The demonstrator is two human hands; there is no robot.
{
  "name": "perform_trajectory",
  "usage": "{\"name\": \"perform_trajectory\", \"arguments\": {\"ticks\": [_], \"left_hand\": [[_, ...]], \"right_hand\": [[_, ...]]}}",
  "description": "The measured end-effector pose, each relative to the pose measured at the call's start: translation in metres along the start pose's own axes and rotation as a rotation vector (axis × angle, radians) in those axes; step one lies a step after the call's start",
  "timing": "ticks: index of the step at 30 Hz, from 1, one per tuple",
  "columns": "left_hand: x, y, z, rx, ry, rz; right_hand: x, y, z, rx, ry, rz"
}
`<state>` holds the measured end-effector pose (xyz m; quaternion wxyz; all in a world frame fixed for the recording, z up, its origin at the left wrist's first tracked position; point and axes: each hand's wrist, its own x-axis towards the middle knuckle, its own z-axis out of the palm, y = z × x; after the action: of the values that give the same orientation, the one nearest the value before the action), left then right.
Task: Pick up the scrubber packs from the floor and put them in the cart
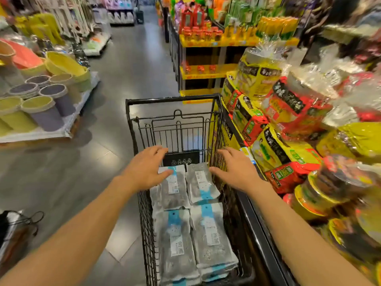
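— Scrubber packs (193,219): where?
— Stacked in the black wire cart (144,203), four stacks on show.
— Hands?
— Left hand (147,170) and right hand (235,169) hover over the far packs, fingers relaxed, gripping nothing; noodle packets (274,124) crowd the shelf beside the cart

Glossy grey floor (127,65), seemingly stocked shelves (208,73) alongside
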<state>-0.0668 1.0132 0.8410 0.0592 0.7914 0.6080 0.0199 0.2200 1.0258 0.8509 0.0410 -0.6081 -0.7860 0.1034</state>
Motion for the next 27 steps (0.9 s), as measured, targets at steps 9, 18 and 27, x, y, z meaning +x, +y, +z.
{"name": "perform_trajectory", "arguments": {"ticks": [9,18,27], "left_hand": [[0.012,0.053,-0.047,0.047,0.034,0.542],[-0.091,0.232,-0.058,0.005,0.004,1.176],[-0.328,0.400,-0.047,-0.074,-0.047,1.732]], "right_hand": [[-0.138,-0.030,-0.043,0.000,0.185,0.447],[-0.406,-0.089,-0.047,-0.005,0.335,1.079],[-0.690,-0.207,-0.014,-0.001,0.482,1.666]]}}
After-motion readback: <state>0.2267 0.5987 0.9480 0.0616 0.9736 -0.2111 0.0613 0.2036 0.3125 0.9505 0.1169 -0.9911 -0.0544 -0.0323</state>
